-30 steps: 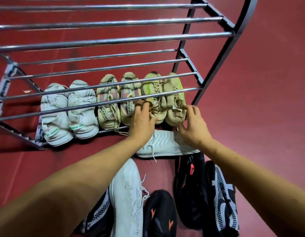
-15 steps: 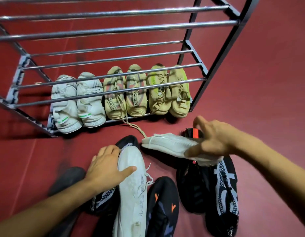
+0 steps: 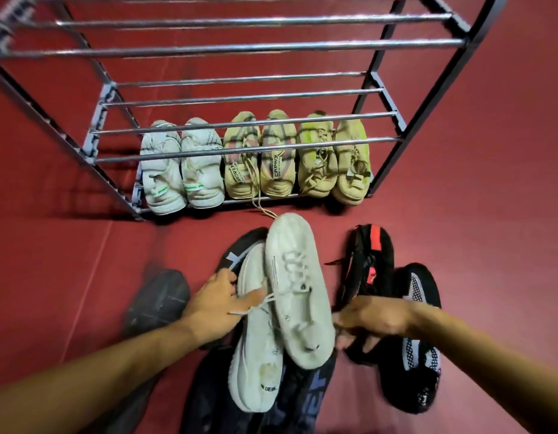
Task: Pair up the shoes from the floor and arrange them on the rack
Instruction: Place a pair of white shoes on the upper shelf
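- Standing over everything is the metal rack (image 3: 240,45), chrome bars on a dark frame, parked on the red floor (image 3: 490,183).
- Its bottom shelf holds six shoes, heels facing out: a white pair (image 3: 180,167) on the left, a beige pair (image 3: 260,158) in the middle, and a tan-and-lime pair (image 3: 334,161) on the right. A lace from the beige pair trails onto the floor.
- Dark shoes lie in a messy heap in front of the rack: a black-and-red one (image 3: 370,261), a black one with a white knit pattern (image 3: 418,333) beside it, and blurry ones lower down that I can't tell apart.
- Two white sneakers sit side by side on top of that heap, toes toward the rack.
- Left hand (image 3: 218,305) is curled around the side of the left white sneaker (image 3: 255,355), thumb on top near the laces.
- Right hand (image 3: 371,321) grips the heel end of the right white sneaker (image 3: 298,292); it's motion-blurred, so the finger placement is hard to make out.
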Available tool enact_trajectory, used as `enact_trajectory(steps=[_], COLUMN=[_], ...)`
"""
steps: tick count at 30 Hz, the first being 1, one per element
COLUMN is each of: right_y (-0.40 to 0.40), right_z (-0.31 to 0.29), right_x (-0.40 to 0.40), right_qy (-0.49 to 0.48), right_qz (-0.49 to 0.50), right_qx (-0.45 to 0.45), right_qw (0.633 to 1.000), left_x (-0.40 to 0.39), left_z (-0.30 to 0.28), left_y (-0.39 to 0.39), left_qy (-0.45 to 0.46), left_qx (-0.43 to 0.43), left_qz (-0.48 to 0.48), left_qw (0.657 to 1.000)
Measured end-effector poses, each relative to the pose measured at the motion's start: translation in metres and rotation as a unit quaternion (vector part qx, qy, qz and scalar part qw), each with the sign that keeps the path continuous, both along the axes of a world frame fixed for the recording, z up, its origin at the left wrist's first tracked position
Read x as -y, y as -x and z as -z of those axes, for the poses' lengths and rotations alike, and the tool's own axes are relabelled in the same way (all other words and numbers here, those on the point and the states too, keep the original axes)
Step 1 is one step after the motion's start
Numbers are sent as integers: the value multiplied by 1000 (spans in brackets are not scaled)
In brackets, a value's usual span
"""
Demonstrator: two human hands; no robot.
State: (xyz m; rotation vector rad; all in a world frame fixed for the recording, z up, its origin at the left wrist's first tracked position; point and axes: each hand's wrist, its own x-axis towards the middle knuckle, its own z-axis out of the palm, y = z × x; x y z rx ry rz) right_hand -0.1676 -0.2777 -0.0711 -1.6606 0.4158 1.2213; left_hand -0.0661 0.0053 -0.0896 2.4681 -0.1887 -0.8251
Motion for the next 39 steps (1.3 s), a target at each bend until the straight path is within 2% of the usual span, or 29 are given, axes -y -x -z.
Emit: enact_trajectory(steps=[2, 5, 8, 11, 14, 17, 19, 21, 23, 24, 26, 29, 31, 34, 36, 39], right_y=[2, -9, -18, -15, -11, -7, -9, -14, -18, -18, -19, -25, -24, -10, -4, -3], right_z=[3, -6, -11, -5, 3, -3, -9, -12, -14, -13, -7, 3, 6, 7, 5, 2], right_x=[-12, -19, -26, -34, -38, -49, -65, -83, -104, -116, -136, -148, -140, -115, -99, -76], right_qy=[55, 98, 114, 157, 195, 134, 78, 51, 27, 20, 67, 126, 101, -8, -88, -195], right_qz=[-54, 16, 80, 18, 6, 39, 88, 114, 93, 60, -22, -22, 12, 128, 240, 369], right_qx=[12, 15, 63, 128, 198, 253, 250, 236, 236, 248, 306, 356, 337, 276, 215, 104], right_qw=[997, 995, 988, 979, 960, 957, 961, 964, 967, 967, 949, 926, 936, 952, 943, 903], left_x=[-4, -7, -9, -12, -21, -44, -61, -71, -71, -68, -56, -29, -11, 12, 22, 28], left_z=[1, 1, 1, -4, -19, -49, -72, -95, -108, -110, -111, -100, -91, -75, -67, -57], left_y=[10, 13, 9, 4, -6, -21, -28, -29, -26, -24, -16, -11, -10, -5, 1, 2], left_qy=[-41, -77, -72, -29, 18, 44, 106, 191, 253, 278, 319, 328, 323, 317, 306, 298], left_qx=[54, 116, 98, 87, 135, 140, 124, 113, 92, 69, 13, -8, -21, -51, -67, -70], left_qz=[78, 131, 130, 68, 6, -66, -113, -185, -246, -257, -253, -196, -183, -159, -165, -171], left_qw=[995, 981, 984, 993, 991, 987, 980, 957, 931, 923, 913, 924, 928, 934, 935, 937])
